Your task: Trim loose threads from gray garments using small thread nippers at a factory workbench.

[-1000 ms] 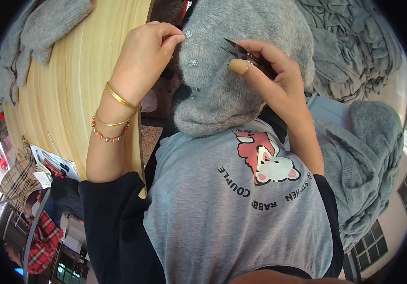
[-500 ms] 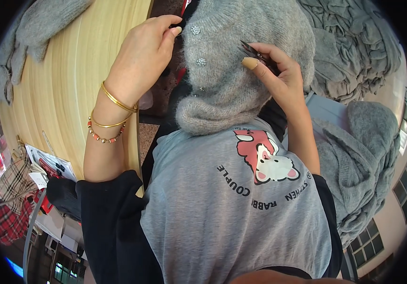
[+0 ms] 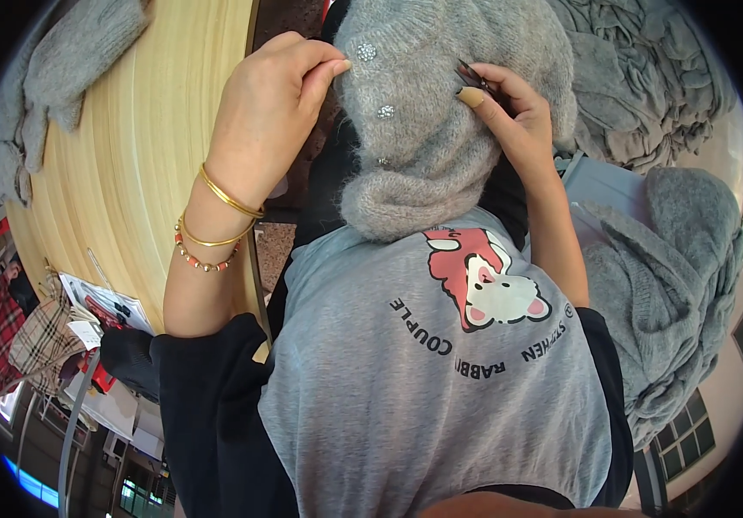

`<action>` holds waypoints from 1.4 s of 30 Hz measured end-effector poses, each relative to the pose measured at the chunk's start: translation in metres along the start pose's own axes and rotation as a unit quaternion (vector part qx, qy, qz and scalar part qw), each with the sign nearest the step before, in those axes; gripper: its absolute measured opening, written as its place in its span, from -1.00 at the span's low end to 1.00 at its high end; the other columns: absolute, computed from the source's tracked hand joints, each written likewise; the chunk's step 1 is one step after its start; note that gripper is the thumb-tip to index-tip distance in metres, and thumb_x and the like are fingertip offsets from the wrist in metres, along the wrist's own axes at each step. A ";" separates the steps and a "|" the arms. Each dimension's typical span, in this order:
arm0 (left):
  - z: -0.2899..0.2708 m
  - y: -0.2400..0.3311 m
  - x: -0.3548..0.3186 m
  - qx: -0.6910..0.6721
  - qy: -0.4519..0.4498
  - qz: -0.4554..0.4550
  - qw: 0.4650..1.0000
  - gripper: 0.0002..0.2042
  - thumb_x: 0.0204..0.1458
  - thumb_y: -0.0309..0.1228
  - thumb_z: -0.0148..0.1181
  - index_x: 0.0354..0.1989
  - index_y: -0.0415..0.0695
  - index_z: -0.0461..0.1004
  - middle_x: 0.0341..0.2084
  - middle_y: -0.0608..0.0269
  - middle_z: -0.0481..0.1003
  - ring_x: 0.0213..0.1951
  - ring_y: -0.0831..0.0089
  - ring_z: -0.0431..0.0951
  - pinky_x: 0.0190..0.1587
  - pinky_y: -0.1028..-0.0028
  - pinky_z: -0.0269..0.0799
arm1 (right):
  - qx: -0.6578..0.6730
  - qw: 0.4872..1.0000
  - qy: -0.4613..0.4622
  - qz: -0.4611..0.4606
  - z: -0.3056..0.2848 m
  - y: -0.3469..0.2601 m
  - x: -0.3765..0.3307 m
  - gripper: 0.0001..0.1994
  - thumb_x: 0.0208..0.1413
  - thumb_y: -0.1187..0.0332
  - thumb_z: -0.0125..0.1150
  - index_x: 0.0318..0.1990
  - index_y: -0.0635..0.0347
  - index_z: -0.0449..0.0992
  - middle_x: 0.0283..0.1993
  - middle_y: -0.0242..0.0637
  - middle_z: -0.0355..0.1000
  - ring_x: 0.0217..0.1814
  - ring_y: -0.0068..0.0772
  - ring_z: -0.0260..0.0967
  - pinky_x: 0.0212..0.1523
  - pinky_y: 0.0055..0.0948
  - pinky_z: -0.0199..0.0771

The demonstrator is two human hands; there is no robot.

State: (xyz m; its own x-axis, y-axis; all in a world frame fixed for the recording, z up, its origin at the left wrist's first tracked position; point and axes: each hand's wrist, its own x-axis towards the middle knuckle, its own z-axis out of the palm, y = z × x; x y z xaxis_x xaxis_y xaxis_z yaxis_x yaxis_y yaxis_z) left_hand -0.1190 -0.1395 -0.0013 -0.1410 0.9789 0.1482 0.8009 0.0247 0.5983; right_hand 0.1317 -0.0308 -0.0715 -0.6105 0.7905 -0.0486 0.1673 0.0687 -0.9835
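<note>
A fuzzy grey knitted cardigan (image 3: 440,112) with sparkly round buttons lies bunched over my lap. My left hand (image 3: 281,95) is closed in a pinch, thumb against forefinger, with its tips at the cardigan's left edge beside the uppermost visible button (image 3: 366,53). Whatever lies between those fingertips is too small to make out. Small dark thread snips (image 3: 473,76) sit in my right hand (image 3: 518,116), over the middle of the knit, blades pointing up and left. A tan covering wraps the tip of my right thumb.
To the left stands a pale wooden table (image 3: 155,155) with another grey knit (image 3: 78,69) at its far edge. Heaped grey knitwear (image 3: 639,86) fills the far right. A grey-blue bin (image 3: 600,190) and more grey garments (image 3: 656,276) are by my right arm.
My left fingertips have come right, up against the cardigan's edge. My right hand with the snips has shifted slightly right and away from me. The whole view has turned a little.
</note>
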 end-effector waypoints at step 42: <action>0.022 0.046 0.047 -0.233 0.049 0.080 0.968 -0.96 0.17 -0.57 0.05 -0.27 -0.25 0.42 -0.44 0.27 0.52 -0.40 0.61 0.49 -0.35 0.64 0.40 | -0.121 0.976 -0.034 -0.178 -0.024 -0.080 0.009 -0.64 0.00 0.52 0.21 0.01 0.08 0.55 -0.46 -0.43 0.29 -0.45 -0.63 0.20 -0.45 -0.61 0.21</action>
State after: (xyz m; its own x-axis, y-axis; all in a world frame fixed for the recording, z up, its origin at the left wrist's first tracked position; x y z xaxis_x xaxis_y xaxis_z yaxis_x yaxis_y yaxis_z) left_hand -0.0758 -0.0874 0.0157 -0.1094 0.9384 0.3278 0.4705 -0.2417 0.8487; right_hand 0.1321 -0.0146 0.0108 -0.7114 0.6491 0.2694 0.1083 0.4800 -0.8705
